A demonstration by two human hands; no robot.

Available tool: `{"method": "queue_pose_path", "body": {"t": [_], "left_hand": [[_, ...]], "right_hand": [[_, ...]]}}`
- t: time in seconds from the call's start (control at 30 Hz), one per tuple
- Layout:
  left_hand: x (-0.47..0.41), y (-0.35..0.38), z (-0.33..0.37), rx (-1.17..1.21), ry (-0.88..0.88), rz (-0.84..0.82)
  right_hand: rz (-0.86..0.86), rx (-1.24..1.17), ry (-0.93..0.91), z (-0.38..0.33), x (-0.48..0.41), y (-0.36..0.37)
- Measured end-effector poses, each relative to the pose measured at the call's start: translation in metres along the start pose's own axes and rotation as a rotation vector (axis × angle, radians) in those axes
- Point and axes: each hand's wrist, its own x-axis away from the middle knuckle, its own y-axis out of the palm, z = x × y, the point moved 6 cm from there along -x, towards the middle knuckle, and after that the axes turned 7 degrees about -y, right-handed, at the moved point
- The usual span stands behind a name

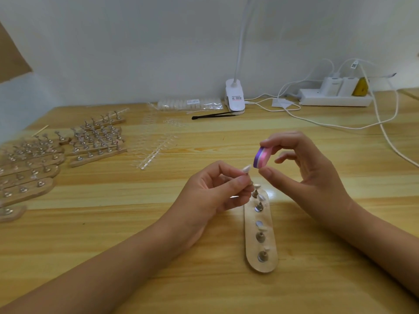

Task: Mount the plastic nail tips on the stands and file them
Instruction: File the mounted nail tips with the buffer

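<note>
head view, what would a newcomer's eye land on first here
The two hands at centre: the right hand pinches a pink and purple file block close to a nail tip on a small stand that the left hand pinches. Just below them a wooden base lies on the table with more stands, some carrying tips. At far left sits a crowd of similar stand bases.

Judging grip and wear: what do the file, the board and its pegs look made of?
File: seemingly foam, matte, in stacked pink and purple layers. Board: pale wood, smooth, with faint grain and a glare patch. Pegs: metal, grey with bright glints.
</note>
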Motion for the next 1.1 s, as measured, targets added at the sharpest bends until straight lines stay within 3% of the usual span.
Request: {"method": "queue_pose_path", "body": {"t": [0.17,0.53,0.63,0.87,1.1], "left_hand": [[0.001,0.001,0.001,0.003,0.018,-0.021],[0.001,-0.001,-0.001,0.008,0.012,-0.028],[-0.001,-0.002,-0.002,-0.001,0.017,-0.008],[0.007,0.009,0.006,-0.203,0.073,-0.121],[0.008,-0.002,0.013,-0.553,0.148,-0.03]], "right_hand": [[-0.094,-0.045,-0.065,-0.005,0.002,0.008],[-0.091,-0.074,0.035,0.0,0.002,0.006],[-0.105,-0.066,-0.026,-0.005,0.003,0.009],[0.013,-0.01,0.214,0.015,-0.002,-0.006],[0.002,-0.036,0.245,0.016,-0.002,-0.009]]}}
